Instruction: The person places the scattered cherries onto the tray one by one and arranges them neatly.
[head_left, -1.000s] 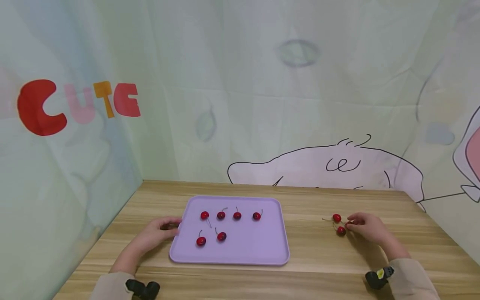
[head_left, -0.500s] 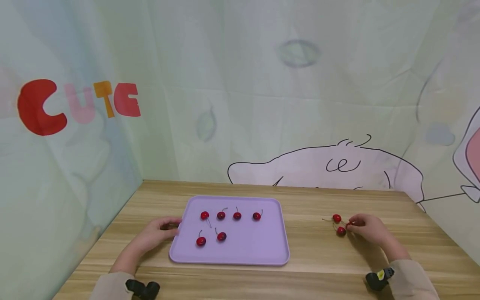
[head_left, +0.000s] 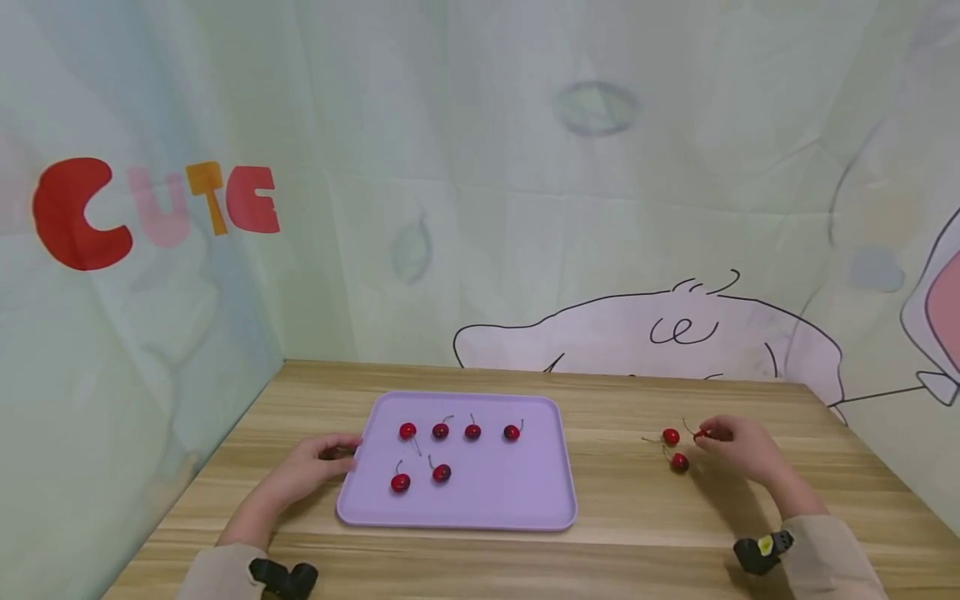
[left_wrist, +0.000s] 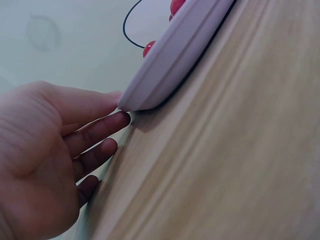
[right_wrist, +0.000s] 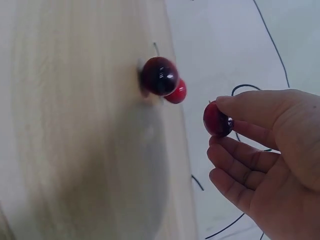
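A purple tray [head_left: 517, 500] lies on the table with several red cherries on it, among them one cherry [head_left: 441, 473] in its front row. At the tray's left rim rests my left hand [head_left: 311, 467], its fingertips touching the edge; the left wrist view shows its fingers [left_wrist: 95, 137] loosely extended at the tray's rim. My right hand [head_left: 738, 450] pinches a cherry [right_wrist: 217, 120] between thumb and fingers, raised off the table with its stem pointing up. Two more cherries lie beside that hand, a nearer cherry [head_left: 679, 462] and a farther cherry [head_left: 671, 437].
The wooden table [head_left: 450, 571] reaches back to a printed cloth backdrop [head_left: 480, 208]. Bare tabletop lies between the tray and the loose cherries. Dark wrist cameras are worn at both sleeves, including the right sleeve [head_left: 828, 554].
My right hand has lifted its cherry up and away from the other two, its stem now showing. My left hand stays at the tray's edge.
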